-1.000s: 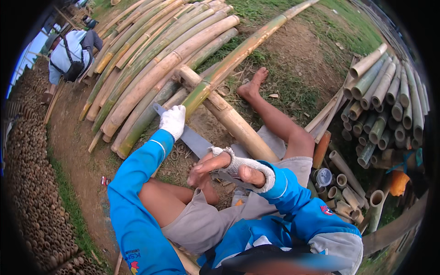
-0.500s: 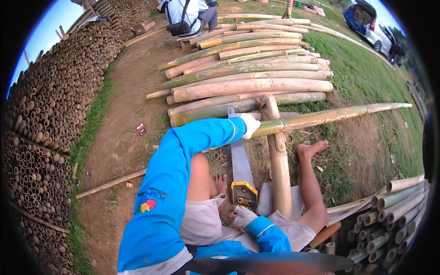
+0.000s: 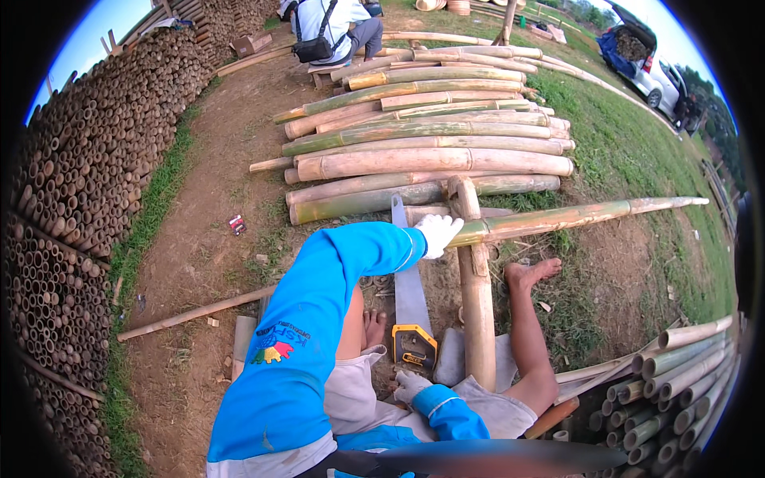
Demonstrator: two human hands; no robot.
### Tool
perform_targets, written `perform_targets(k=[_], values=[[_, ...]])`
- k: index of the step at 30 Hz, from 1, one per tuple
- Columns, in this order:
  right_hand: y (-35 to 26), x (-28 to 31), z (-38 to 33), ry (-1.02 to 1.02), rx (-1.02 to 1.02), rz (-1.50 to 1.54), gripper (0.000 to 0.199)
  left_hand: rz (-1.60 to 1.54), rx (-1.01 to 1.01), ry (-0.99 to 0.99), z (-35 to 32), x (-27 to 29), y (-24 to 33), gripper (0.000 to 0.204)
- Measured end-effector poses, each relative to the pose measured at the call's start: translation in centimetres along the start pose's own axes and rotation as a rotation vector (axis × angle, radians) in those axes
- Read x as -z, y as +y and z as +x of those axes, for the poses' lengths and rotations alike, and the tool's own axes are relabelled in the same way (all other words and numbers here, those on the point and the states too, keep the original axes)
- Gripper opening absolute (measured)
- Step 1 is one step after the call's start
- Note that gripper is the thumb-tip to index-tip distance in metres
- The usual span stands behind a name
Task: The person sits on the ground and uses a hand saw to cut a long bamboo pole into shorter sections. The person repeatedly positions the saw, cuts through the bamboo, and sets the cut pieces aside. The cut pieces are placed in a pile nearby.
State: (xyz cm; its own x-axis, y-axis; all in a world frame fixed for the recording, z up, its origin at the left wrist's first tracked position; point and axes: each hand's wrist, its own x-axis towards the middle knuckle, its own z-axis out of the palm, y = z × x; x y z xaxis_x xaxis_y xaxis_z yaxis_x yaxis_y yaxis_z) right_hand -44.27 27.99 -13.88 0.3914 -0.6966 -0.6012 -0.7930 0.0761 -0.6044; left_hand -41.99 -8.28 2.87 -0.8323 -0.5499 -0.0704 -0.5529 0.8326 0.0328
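Observation:
My left hand [image 3: 438,235], in a white glove, is closed around the near end of a long green-brown bamboo pole [image 3: 550,221]. The pole rests across a pale bamboo post [image 3: 476,311] that leans up between my legs, and its thin end reaches far right. A handsaw [image 3: 411,299] points away from me left of the post, blade beyond its yellow-and-black handle. My right hand [image 3: 411,385], gloved too, is low by my lap, closed at the rear of that handle; its fingers are partly hidden.
Bamboo poles [image 3: 438,157] lie side by side ahead. A tall stack of cut bamboo [image 3: 88,151] lines the left, and another bundle [image 3: 677,374] sits lower right. A seated person [image 3: 327,32] is at the far end. A silver car [image 3: 657,72] stands far right with its back open.
My left hand has shifted slightly right along the pole's near end, relative to the post. The view has tilted a little. The saw and post stay in place.

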Motion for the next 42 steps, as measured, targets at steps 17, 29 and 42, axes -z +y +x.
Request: perform_targets(k=[17,29,42], values=[[-1.1,0.5,1.0,-0.020,-0.168,0.056,0.062,-0.153,0.115,-0.077,-2.5,-0.2,-2.5,0.111],[-1.3,0.8,0.3,0.092,-0.154,0.077,0.064,-0.114,0.108,-0.091,-1.8,0.0,-2.4,0.113],[-1.1,0.8,1.8,0.026,-0.176,0.051,0.078,-0.076,0.062,-0.034,0.9,-0.6,-1.9,0.130]])
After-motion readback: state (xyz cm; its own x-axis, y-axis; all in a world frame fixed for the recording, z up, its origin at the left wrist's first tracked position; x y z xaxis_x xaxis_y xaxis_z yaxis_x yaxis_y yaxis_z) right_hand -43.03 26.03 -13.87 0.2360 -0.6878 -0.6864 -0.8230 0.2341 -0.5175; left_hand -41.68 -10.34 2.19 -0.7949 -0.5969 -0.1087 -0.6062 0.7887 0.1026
